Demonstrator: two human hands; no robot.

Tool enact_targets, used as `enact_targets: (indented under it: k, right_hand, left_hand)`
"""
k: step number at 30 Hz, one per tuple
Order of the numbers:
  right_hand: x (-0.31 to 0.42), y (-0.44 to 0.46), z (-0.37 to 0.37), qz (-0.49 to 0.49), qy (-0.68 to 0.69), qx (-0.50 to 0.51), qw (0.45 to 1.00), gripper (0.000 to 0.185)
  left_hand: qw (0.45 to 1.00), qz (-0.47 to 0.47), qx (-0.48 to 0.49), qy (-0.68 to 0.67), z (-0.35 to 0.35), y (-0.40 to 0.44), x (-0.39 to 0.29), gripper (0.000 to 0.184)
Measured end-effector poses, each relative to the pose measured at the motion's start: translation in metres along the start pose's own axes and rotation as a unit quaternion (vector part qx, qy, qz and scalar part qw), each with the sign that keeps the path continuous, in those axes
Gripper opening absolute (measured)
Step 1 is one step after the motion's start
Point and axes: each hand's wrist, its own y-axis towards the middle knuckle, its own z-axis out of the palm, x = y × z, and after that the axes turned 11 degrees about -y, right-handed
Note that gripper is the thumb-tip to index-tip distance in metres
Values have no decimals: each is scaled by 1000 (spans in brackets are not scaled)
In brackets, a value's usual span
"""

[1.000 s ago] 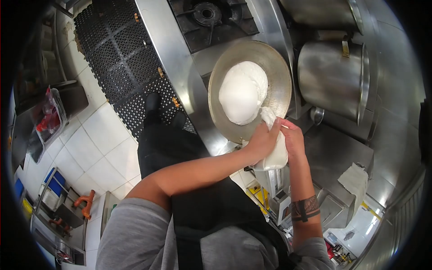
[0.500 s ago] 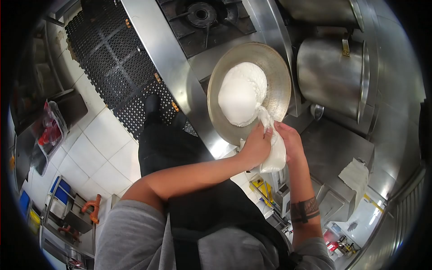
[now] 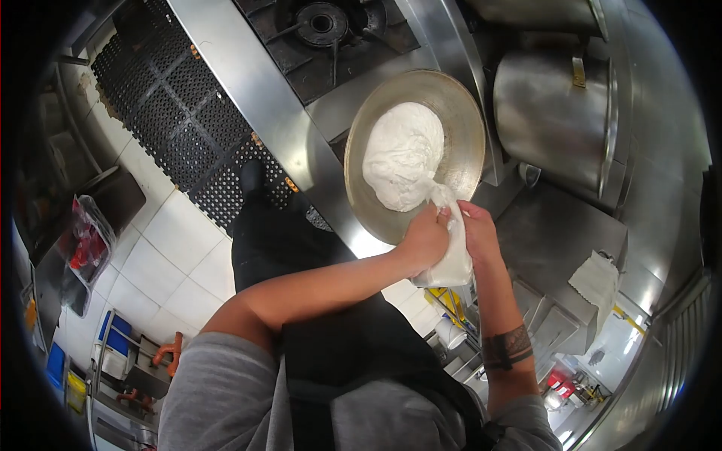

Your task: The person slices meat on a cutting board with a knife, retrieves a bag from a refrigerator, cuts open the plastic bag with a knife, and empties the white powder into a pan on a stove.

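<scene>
A wide metal pan [image 3: 465,143] holds a soft white mass [image 3: 404,154] with an uneven, creased surface. At the pan's near rim, both hands grip a white bag [image 3: 454,259], whose narrow upper end meets the mass. My left hand [image 3: 426,239] is closed round the bag's left side, fingers near its neck. My right hand [image 3: 480,229] pinches the bag's right side near the top. The fuller lower part of the bag hangs between my wrists.
Beyond the pan is a burner [image 3: 322,24] on the steel stove. A large pot [image 3: 553,120] stands to the right. A cloth [image 3: 596,286] lies over the steel surface's edge at the lower right. A black perforated mat [image 3: 184,124] covers floor at the left.
The white mass has gone from a smooth, bulging top to a lower, creased one. Both hands still hold the bag and have shifted slightly. The view has turned a little, moving the stove and mat leftward.
</scene>
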Motion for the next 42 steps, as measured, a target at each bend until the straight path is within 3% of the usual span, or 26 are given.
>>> enact_targets:
  k: [4,6,7,9,11,15,16,18,25,31,33,37,39,41,42]
  right_hand:
    - [14,1,6,4,-37,-34,999,33]
    - [62,-19,17,134,-95,-59,985,41]
    - [51,-17,16,136,-95,-59,984,41]
    - [25,-13,15,11,40,29,999,47]
    - [21,-14,13,22,36,31,999,46]
    - [22,-13,11,12,34,36,999,41]
    - [23,-12,11,12,35,36,999,41]
    - [26,-11,12,9,-18,-37,999,37]
    - [17,-5,8,3,-27,-97,995,31]
    - [20,-10,13,24,91,-78,993,33]
    - [30,-15,15,77,202,-108,970,34]
    - [20,-20,12,69,200,-137,968,38]
    - [7,-19,9,55,230,-78,968,33]
    - [9,-24,10,51,238,-75,967,35]
    - [11,-26,12,48,244,-71,966,38]
  left_hand:
    - [1000,-1,0,24,-2,-2,-12,44]
    - [1000,-4,-1,13,-2,1,-9,43]
    - [1000,-2,-8,7,-1,4,-4,42]
    - [1000,0,-15,0,-2,7,-2,41]
    - [997,33,-26,64,-2,6,-4,39]
    - [997,26,-16,66,-2,4,-5,37]
    - [995,63,-16,71,-1,7,-2,36]
    - [992,99,-17,77,1,9,-2,35]
    - [982,147,-11,115,3,6,-11,33]
    - [993,96,-30,61,0,6,-9,34]
    - [993,92,-36,68,-3,6,-4,34]
    - [983,161,-54,66,-4,5,6,31]
    - [981,172,-53,76,-3,0,3,30]
    - [993,87,-40,-62,0,-12,-14,22]
    - [994,87,-40,-61,1,-11,-11,22]
